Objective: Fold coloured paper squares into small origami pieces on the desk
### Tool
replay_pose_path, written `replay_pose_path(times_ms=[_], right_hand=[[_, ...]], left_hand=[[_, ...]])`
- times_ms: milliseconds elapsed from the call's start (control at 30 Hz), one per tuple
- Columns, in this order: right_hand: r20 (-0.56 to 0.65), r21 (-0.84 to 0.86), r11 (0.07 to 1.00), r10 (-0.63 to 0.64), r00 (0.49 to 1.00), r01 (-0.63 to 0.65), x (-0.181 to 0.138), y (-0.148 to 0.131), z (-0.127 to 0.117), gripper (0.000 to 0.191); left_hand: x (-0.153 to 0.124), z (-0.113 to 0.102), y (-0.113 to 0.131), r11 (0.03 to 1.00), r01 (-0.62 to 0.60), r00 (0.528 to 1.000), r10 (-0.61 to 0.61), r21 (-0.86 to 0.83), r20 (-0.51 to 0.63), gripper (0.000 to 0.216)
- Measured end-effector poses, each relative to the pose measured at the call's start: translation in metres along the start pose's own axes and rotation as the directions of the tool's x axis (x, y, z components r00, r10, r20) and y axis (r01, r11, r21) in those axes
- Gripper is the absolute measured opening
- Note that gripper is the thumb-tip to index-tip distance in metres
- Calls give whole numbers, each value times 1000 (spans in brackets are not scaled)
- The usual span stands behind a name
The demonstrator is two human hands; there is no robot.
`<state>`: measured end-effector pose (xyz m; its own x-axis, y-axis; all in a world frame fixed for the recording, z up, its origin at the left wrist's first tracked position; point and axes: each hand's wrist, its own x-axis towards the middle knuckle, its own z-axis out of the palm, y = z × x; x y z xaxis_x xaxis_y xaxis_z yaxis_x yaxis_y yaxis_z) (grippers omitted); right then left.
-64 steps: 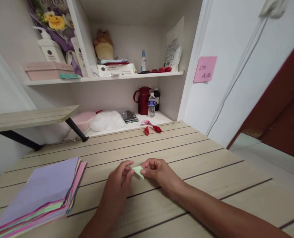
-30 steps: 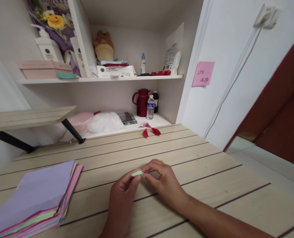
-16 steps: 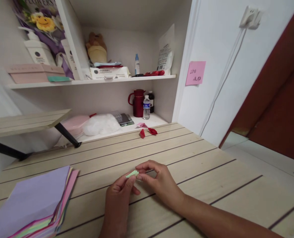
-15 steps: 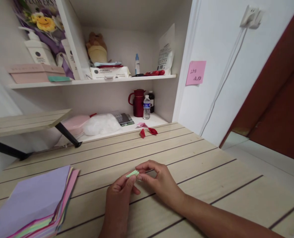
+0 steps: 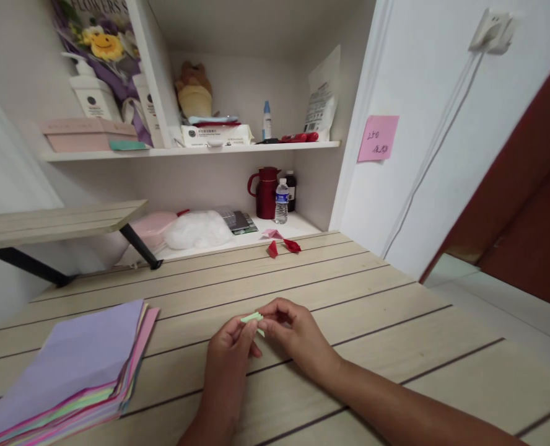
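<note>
A small piece of light green folded paper [image 5: 251, 317] is pinched between my two hands above the wooden table. My left hand [image 5: 231, 347] grips its near left side, thumb on top. From the right, the thumb and fingers of my right hand [image 5: 291, 328] close on its other end. Several layers show at the paper's edge, and a narrow bit sticks out below my right thumb. Farther back on the table lie two red folded paper pieces [image 5: 292, 246] and a pink folded one [image 5: 272, 233].
A stack of coloured paper sheets [image 5: 80, 365], purple on top, lies at the left. Behind the table are a dark red jug [image 5: 267, 195], a water bottle [image 5: 281, 201] and a white plastic bag [image 5: 198, 230]. A small raised shelf [image 5: 65, 224] stands at the back left.
The whole scene has shifted slightly right as the head turned a little left. Both hands still hold the green paper, and a narrow part of it now shows below my right thumb.
</note>
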<state>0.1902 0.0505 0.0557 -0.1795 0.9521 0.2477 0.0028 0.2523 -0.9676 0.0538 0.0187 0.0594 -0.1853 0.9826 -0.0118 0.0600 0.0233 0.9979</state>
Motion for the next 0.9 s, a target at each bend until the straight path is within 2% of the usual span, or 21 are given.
replay_pose_path(times_ms=[167,400,667,833,900], right_hand=[[121,135,983,109,987,-125,2,3,-2,33],[186,212,929,265,946,-302,1,1,-6,41],[201,305,891,287,937,-338,2,1,-9,37],[198,407,843,293,935,-351,4,-1,-15,35],[224,443,818,296,929,-367,4,-1,-17,35]], left_hand=[[5,-5,-2,999,-27,996,30,-37,81,32],[9,-4,-9,998,-51,989,56,-38,140,30],[5,-4,-6,997,-73,982,69,16,173,29],[3,-3,-7,990,-135,970,139,-37,200,40],[2,-1,-7,988,-144,968,153,-60,201,37]])
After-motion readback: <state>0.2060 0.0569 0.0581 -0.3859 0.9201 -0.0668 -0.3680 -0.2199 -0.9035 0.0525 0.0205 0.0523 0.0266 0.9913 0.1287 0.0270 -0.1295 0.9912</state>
